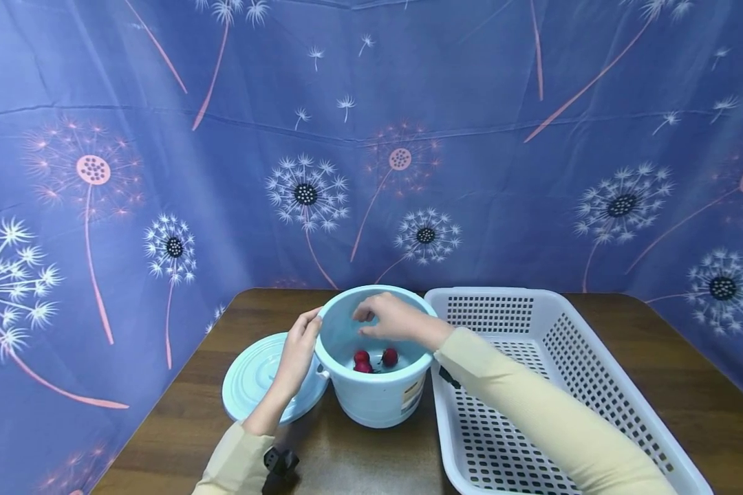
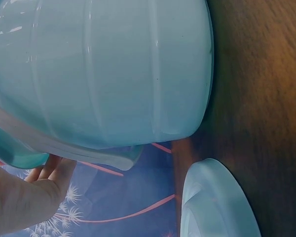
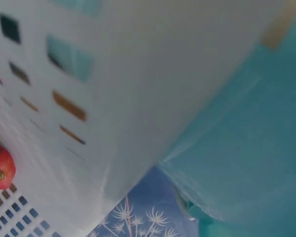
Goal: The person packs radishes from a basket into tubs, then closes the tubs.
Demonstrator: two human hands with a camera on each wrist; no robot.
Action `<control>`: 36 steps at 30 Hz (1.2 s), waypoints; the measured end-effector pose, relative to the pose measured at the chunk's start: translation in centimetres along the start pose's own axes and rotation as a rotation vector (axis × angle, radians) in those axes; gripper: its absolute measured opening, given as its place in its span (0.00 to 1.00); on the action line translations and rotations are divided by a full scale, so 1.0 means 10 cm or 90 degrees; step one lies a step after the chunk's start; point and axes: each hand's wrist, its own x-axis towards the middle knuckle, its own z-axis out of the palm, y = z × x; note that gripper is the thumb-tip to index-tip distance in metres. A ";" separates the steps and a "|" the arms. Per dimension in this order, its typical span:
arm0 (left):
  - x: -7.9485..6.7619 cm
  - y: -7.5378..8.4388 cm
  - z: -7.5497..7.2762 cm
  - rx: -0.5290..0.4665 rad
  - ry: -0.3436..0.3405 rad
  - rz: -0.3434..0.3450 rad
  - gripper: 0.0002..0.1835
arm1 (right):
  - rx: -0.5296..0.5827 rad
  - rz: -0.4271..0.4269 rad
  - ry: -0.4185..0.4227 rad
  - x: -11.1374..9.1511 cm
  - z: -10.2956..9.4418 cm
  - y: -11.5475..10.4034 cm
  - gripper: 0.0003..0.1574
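Note:
A light-blue plastic bucket (image 1: 371, 405) stands upright on the table, its mouth uncovered. My left hand (image 1: 298, 352) grips its rim from the left side; in the left wrist view, the fingers (image 2: 52, 170) bend at the rim beside the pale handle (image 2: 64, 148). My right hand (image 1: 393, 317) reaches over the far right of the bucket's mouth, fingers loosely bent, with nothing visible in them. Below it, several small red fruits lie on the bucket's bottom, one dark red fruit (image 1: 389, 357) to the right. The right wrist view does not show the right hand.
Left of the bucket lies its round light-blue lid (image 1: 235, 385). A white perforated basket (image 1: 625, 385) stands right of it, beneath my right forearm. More red fruits (image 3: 2, 168) are inside the basket. A blue dandelion-print cloth (image 1: 501, 206) hangs behind the wooden table (image 1: 179, 440).

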 end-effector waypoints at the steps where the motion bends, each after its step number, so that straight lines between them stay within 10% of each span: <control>1: 0.00 0.00 0.01 -0.002 0.000 0.001 0.23 | -0.003 -0.002 0.006 -0.01 -0.01 -0.01 0.16; 16: 0.01 0.05 -0.03 0.006 -0.003 0.006 0.24 | 0.001 -0.023 0.141 -0.28 -0.30 -0.07 0.17; 36: 0.01 0.01 -0.01 -0.030 -0.009 -0.004 0.24 | -0.041 0.108 0.217 -0.72 -0.62 0.25 0.17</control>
